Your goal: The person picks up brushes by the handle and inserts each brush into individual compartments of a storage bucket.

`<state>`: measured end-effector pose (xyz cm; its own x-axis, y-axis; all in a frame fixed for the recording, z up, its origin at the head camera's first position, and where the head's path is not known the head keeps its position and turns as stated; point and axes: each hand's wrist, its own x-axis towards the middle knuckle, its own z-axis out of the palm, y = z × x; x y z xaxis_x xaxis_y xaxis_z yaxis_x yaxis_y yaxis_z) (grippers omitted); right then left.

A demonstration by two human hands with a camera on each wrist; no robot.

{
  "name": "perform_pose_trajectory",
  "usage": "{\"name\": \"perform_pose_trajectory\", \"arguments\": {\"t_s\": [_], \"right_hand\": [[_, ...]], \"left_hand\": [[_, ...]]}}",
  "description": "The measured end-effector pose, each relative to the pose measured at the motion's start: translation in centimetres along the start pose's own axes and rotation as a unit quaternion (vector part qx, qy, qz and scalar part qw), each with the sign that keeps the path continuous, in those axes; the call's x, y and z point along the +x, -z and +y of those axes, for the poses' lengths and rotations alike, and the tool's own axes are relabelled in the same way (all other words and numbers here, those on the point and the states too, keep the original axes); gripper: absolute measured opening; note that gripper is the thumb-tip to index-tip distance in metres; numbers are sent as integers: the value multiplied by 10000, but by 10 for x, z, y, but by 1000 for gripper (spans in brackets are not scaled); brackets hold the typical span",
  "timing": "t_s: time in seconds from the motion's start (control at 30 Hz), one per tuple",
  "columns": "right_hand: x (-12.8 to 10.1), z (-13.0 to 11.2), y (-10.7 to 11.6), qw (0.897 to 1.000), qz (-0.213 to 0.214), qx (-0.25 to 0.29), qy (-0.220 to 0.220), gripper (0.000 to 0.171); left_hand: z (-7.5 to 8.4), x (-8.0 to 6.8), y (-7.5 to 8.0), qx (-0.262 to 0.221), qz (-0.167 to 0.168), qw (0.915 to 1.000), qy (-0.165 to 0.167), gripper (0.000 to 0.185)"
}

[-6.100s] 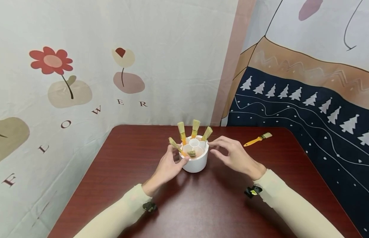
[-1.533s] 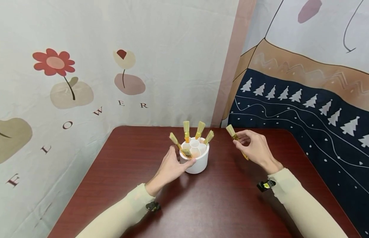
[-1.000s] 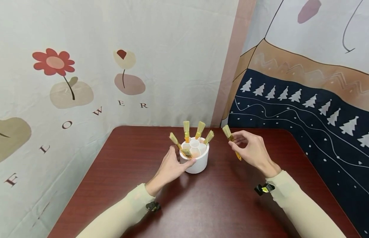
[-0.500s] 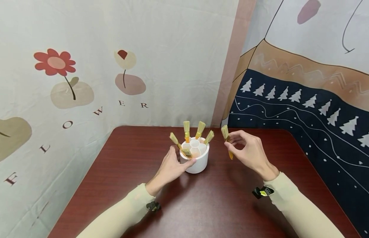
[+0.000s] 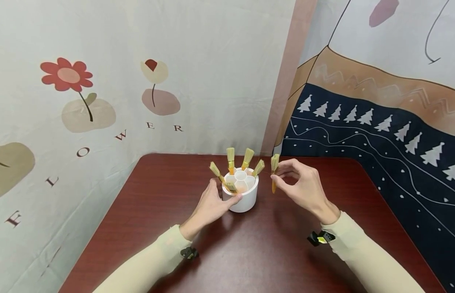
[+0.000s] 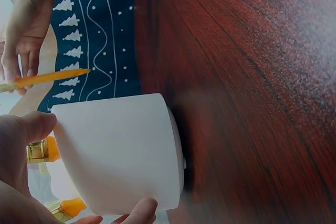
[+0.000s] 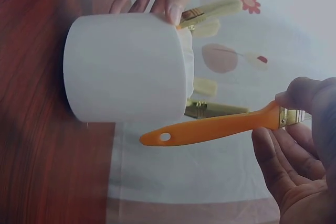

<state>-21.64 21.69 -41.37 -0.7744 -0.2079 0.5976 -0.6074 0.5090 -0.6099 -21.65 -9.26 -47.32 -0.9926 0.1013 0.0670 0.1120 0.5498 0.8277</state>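
A white round holder (image 5: 245, 202) with petal-shaped compartments stands upright on the table. Several paintbrushes (image 5: 248, 158) sit in it, bristles up. My left hand (image 5: 212, 205) grips the holder's left side, thumb at the rim; in the left wrist view its fingers wrap around the white wall (image 6: 115, 150). Just right of the holder, my right hand (image 5: 302, 187) pinches another paintbrush (image 5: 274, 163) near its metal collar. That brush is nearly upright, bristles up, its orange handle (image 7: 210, 129) hanging down apart from the holder, as the right wrist view shows.
The dark red-brown table (image 5: 242, 256) reaches back to a pale printed cloth (image 5: 212, 81). A navy cloth with white trees (image 5: 341, 130) hangs along its right side. Black wrist cameras (image 5: 320, 238) hang under both sleeves.
The paintbrush that lay on the table at the right is now in my right hand. It has moved left towards the holder and turned more upright. My left hand stays on the holder.
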Motion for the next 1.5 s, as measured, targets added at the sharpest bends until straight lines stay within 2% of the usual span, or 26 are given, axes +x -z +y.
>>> {"name": "perform_pose_trajectory", "arguments": {"t_s": [0.67, 0.93, 1.2, 1.5], "right_hand": [[3, -20, -15, 9939, 369, 932, 470, 41], [3, -25, -19, 9917, 438, 1039, 610, 44], [0, -22, -25, 9928, 233, 1054, 521, 42], [-5, -15, -35, 9963, -89, 748, 417, 41]], "left_hand": [[1, -1, 1, 103, -60, 9999, -23, 74], [1, -4, 2, 117, -62, 9999, -29, 75], [2, -4, 2, 112, -55, 9999, -84, 77], [1, -2, 1, 152, -97, 9998, -25, 77]]}}
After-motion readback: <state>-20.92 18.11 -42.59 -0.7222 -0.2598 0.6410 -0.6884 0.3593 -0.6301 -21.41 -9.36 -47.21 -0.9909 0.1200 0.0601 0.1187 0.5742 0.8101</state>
